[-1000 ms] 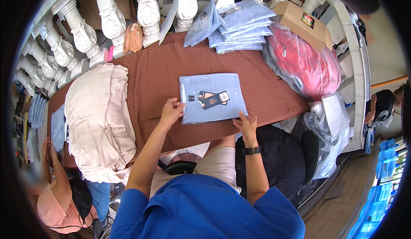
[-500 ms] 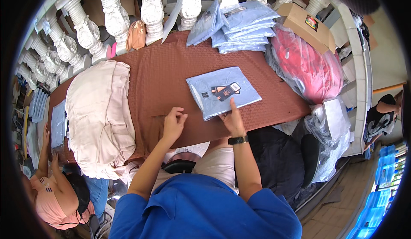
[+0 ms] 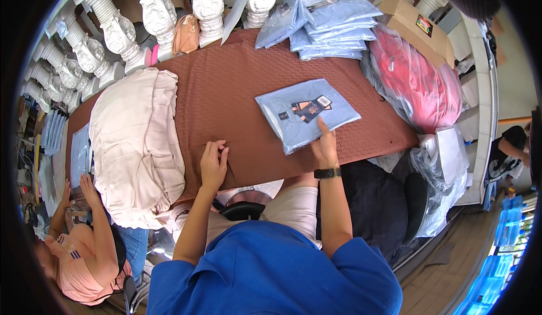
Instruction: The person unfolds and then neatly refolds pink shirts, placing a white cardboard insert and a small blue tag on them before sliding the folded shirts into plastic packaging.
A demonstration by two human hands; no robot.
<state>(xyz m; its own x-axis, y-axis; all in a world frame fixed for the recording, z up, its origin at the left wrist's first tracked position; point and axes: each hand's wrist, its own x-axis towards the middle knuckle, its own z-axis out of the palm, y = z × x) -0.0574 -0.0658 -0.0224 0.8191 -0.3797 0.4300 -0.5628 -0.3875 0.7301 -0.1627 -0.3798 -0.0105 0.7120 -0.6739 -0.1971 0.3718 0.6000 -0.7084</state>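
The bagged, folded blue shirt (image 3: 306,112) looks light, soft and slippery; right hand (image 3: 326,145) presses its near edge with open fingers, gripping nothing, best lifted by 2 edges.

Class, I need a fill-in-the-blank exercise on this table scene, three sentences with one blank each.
1. The right hand touches the folded ____ shirt.
2. The left hand rests flat on the ____ tablecloth.
3. The stack of folded blue shirts lies at the table's ____ edge from the person.

Missing words: blue; brown; far
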